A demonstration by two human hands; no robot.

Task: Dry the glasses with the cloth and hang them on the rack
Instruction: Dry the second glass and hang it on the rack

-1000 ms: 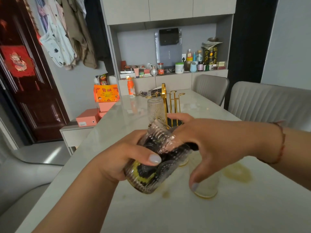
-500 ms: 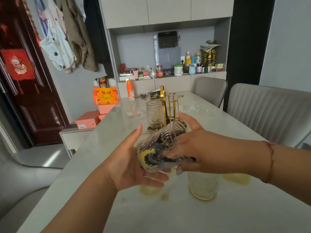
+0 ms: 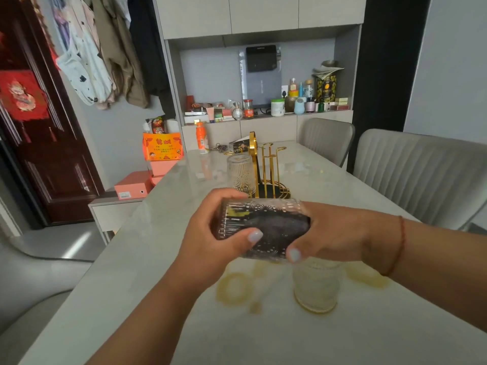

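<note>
Drying is under way: above the bench's middle, the left hand (image 3: 210,241) holds a glass (image 3: 261,227) sideways, and the right hand (image 3: 332,233) holds the dark cloth (image 3: 276,227) stuffed inside. Next, I judge, the cloth comes out and the glass goes mouth-down onto the rack (image 3: 266,167), towards the far edge.

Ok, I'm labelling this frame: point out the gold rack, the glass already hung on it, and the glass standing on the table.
gold rack (image 3: 268,164): head view, upright peg.
hung glass (image 3: 241,173): head view, patterned side wall.
standing glass (image 3: 315,287): head view, side wall.

Patterned glass (image 3: 263,227) lies sideways, seemingly dark cloth (image 3: 279,227) inside; another hangs on gold rack (image 3: 266,164).
</note>
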